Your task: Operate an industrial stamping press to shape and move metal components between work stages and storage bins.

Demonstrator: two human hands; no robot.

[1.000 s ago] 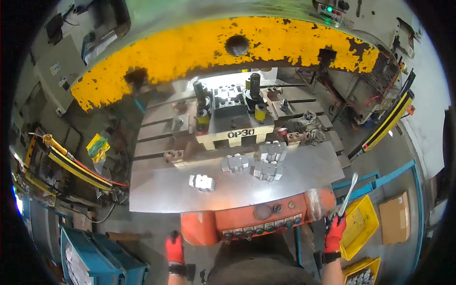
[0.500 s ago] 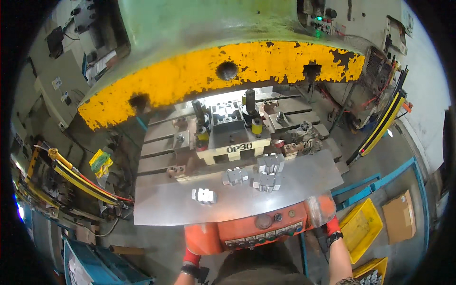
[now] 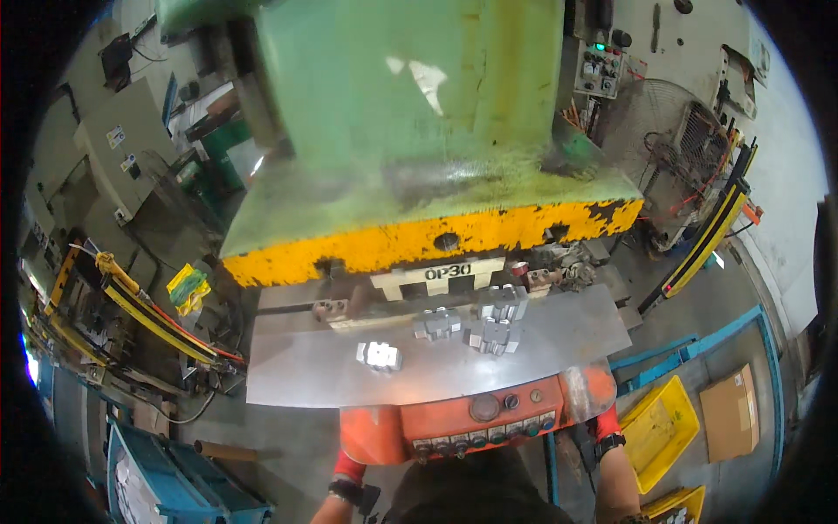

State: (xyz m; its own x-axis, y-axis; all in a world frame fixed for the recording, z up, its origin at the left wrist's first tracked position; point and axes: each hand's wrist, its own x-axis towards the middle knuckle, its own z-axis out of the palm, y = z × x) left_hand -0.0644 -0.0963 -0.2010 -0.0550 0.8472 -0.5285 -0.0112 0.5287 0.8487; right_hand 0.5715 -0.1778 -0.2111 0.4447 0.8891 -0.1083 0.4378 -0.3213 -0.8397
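Observation:
My left hand [image 3: 350, 468], in a red glove, is at the left end of an orange control box [image 3: 480, 417]. The right hand [image 3: 606, 422], gloved in red too, is at its right end. The box hides the fingers of both. Beyond it, several grey metal parts [image 3: 438, 323] lie on a sheet-metal table [image 3: 305, 371], the leftmost part [image 3: 380, 355] catching bright light. A green press ram [image 3: 410, 113] with a chipped yellow lower edge [image 3: 384, 244] hangs down over the die [image 3: 436, 278], whose pale front shows just below it.
Yellow-and-black guard posts stand at the left [image 3: 161, 327] and right [image 3: 703, 240]. Low on the right are a yellow bin [image 3: 668, 432], a cardboard box [image 3: 730, 415] and a blue rail [image 3: 698, 336]. A blue cart [image 3: 175, 476] stands at lower left; a fan [image 3: 668, 131] is behind the press.
The press ram has come down, covering the die's guide posts and upper face. Both hands stay at the control box, and the metal parts lie as before.

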